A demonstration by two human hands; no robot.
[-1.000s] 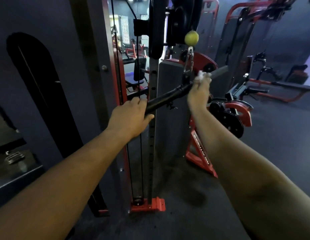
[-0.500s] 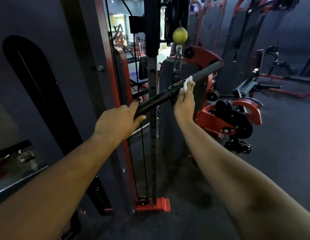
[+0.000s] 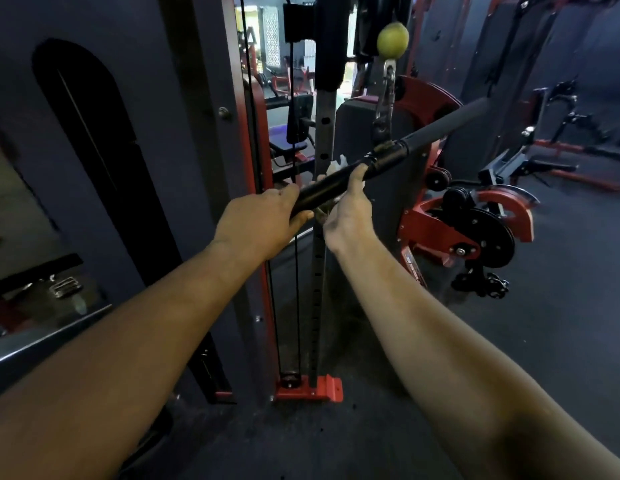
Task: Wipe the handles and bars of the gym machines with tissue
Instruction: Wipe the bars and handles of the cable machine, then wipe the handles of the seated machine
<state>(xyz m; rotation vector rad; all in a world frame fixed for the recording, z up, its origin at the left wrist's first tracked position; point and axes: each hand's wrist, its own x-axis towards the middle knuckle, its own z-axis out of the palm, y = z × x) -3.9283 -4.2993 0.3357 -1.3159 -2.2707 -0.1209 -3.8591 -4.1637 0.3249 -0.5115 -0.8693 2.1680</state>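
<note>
A long black cable bar [image 3: 436, 129] hangs slanted from a carabiner and chain [image 3: 384, 98] below a yellow-green stopper ball [image 3: 392, 39]. My left hand [image 3: 263, 223] grips the bar's near left end. My right hand [image 3: 348, 211] wraps around the bar just right of the left hand, fingers behind it, holding a white tissue [image 3: 336, 166] against the bar; only a scrap of tissue shows above the bar. The bar's right grip section is uncovered.
The cable machine's perforated upright [image 3: 322, 237] and red foot [image 3: 310, 389] stand straight ahead, with a dark shroud panel [image 3: 104, 150] on the left. A red plate-loaded machine [image 3: 474, 233] sits to the right. Dark rubber floor [image 3: 561, 306] spreads right and toward me.
My right hand has slid with the tissue down the bar from near the centre clip toward the left end, close to my left hand. The left hand kept its grip.
</note>
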